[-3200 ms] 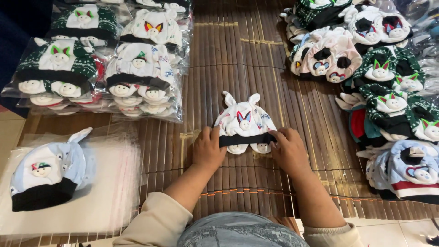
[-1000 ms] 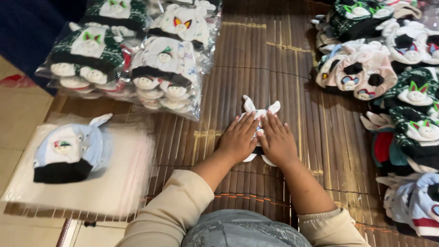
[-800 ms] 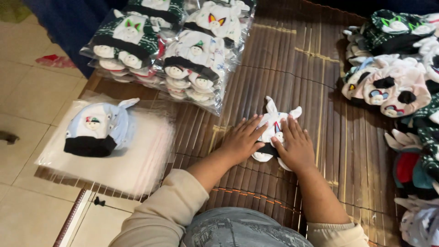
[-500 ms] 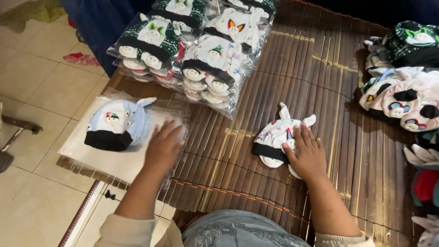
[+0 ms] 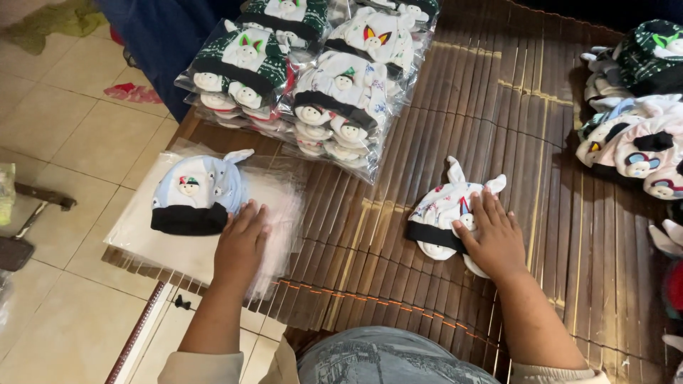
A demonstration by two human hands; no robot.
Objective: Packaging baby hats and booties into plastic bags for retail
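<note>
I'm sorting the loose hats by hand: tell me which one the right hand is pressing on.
The white hat with a black band on the slatted mat, under the right hand. The pale blue hat lies on clear bags, beside the left hand.

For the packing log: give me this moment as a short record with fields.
Left hand: flat on stack of clear plastic bags, beside light blue hat
Right hand: pressing folded white baby hat set
Surface: bamboo mat
Behind: bagged hat sets
Far right: loose hats
</note>
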